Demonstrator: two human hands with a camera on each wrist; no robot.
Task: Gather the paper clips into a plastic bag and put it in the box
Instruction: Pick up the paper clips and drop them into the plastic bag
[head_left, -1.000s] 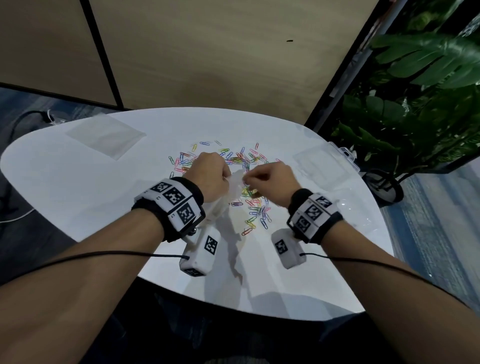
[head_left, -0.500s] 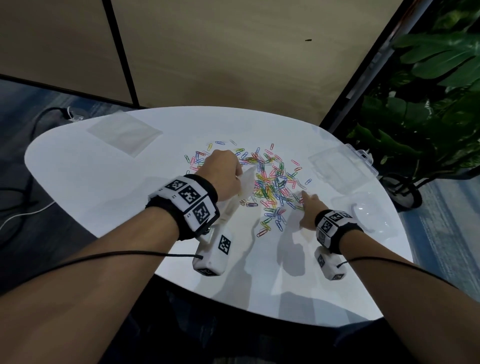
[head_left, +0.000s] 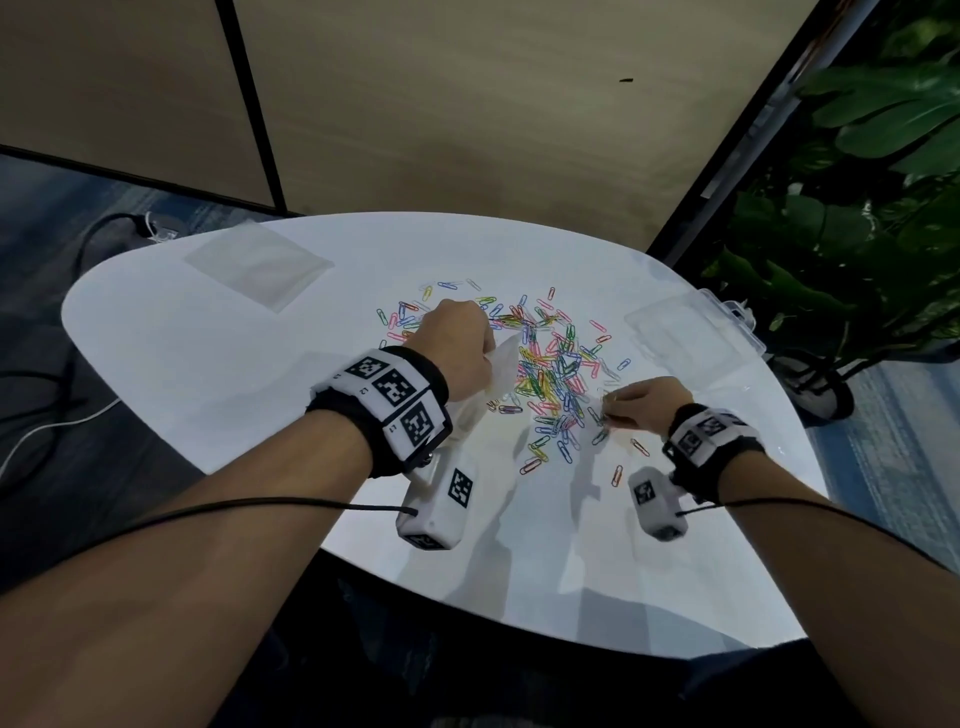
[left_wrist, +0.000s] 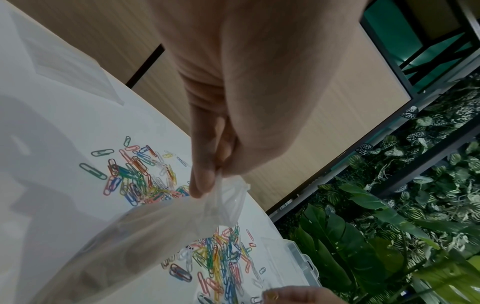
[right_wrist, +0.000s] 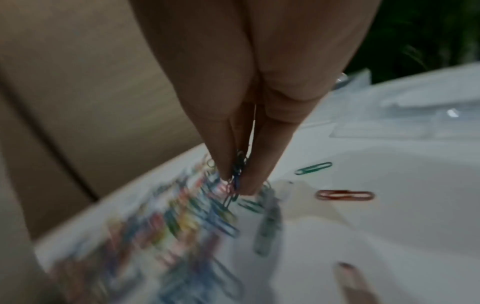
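Left hand (head_left: 457, 348) pinches the bag (left_wrist: 221, 203) rim just left of the clips (head_left: 550, 374). Right hand (head_left: 641, 405) pinches a few clips (right_wrist: 237, 172) off the tabletop (head_left: 208, 364). Best lift them straight, with the bag mouth held wide nearby.

An office-like room: wood-panelled partition wall (head_left: 467, 104), white round table (head_left: 208, 364), leafy plants (head_left: 857, 218).

No readable words or brands appear; the wristbands (head_left: 390, 395) carry only square black-and-white coded markers, with tiny characters beside them too small to read
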